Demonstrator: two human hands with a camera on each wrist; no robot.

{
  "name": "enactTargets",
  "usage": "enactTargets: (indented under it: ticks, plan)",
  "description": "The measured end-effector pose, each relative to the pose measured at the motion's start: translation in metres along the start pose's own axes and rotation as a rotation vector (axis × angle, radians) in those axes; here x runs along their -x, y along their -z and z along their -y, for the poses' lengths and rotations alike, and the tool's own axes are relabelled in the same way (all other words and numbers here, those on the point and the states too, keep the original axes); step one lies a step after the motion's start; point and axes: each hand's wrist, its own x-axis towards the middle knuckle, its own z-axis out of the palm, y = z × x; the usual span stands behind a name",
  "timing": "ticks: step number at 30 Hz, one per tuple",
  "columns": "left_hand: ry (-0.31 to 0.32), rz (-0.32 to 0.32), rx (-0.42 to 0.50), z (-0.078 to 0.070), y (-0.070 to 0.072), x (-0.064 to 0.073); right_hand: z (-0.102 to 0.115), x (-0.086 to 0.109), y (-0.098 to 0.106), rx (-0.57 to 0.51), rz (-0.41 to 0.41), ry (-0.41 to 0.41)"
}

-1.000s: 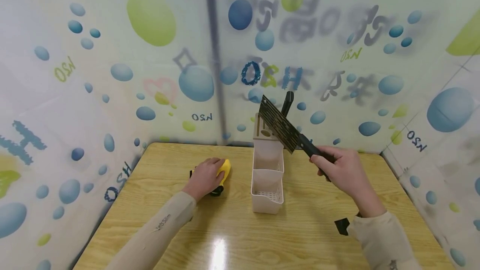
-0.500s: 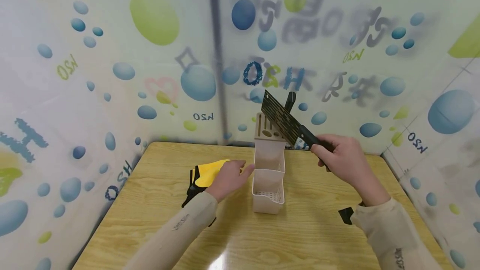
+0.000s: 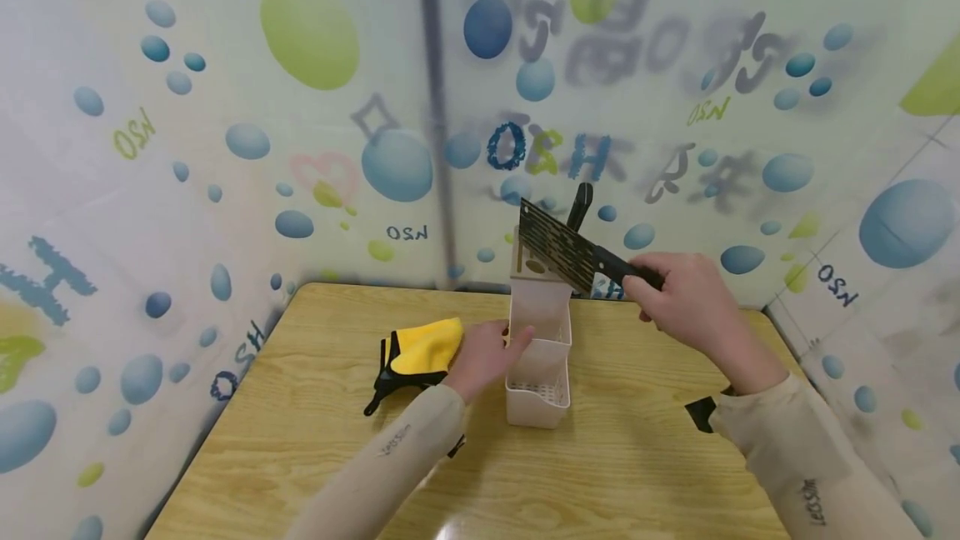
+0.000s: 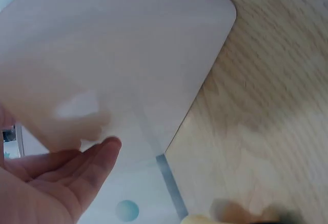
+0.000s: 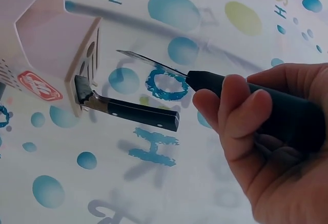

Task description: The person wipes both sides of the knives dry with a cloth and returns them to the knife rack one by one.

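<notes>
In the head view, my right hand (image 3: 686, 298) grips the black handle of a cleaver (image 3: 558, 248). Its dark, streaked blade points left, in front of the slotted top of a pale knife holder (image 3: 534, 413). My left hand (image 3: 483, 361) is at the holder's left side, thumb reaching over the front. The left wrist view has its extended fingers (image 4: 95, 170) against the glossy side wall. Another knife (image 5: 143, 114) stands in a slot, only its black handle and bolster showing in the right wrist view. There, the cleaver's blade (image 5: 148, 60) appears nearly edge-on, apart from the holder.
A yellow cloth with black edging and a loop (image 3: 427, 348) lies folded left of the holder on the wooden table (image 3: 622, 473). Behind the table's far edge hangs a curtain (image 3: 337, 190) printed with blue and green dots. The holder's front has two open compartments.
My left hand has left the yellow cloth and moved right to the holder's side. The cleaver has tipped slightly flatter in my right hand, still over the holder's top.
</notes>
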Motion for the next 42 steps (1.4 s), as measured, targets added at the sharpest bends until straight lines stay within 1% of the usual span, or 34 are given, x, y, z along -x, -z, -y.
enactTargets:
  ticks: [4,9,13,19,22,25,33,35,42]
  plan:
    - [0.018,-0.01,0.019,-0.002,-0.003,0.0,0.004,-0.005,0.005,0.028,0.017,-0.008]
    - [0.033,-0.031,0.032,-0.002,-0.005,0.0,0.008,-0.012,0.009,0.057,0.016,0.0]
    - [0.053,-0.064,0.047,-0.001,-0.01,0.001,0.011,-0.02,0.014,0.083,0.023,0.001]
    - [0.05,-0.113,0.081,0.0,-0.013,0.003,0.018,-0.034,0.018,0.114,0.051,0.016]
    - [0.053,-0.117,0.097,0.0,-0.015,0.004,0.02,-0.039,0.021,0.113,0.072,0.001]
    - [0.05,-0.118,0.104,0.0,-0.016,0.004,0.022,-0.044,0.023,0.135,0.084,-0.005]
    - [0.044,-0.123,0.127,-0.001,-0.015,0.004,0.027,-0.062,0.029,0.177,0.102,0.014]
    - [0.046,-0.123,0.124,-0.001,-0.015,0.005,0.028,-0.065,0.03,0.178,0.106,0.006]
    - [0.015,-0.121,0.079,-0.002,-0.015,0.005,0.033,-0.076,0.033,0.177,0.132,-0.046]
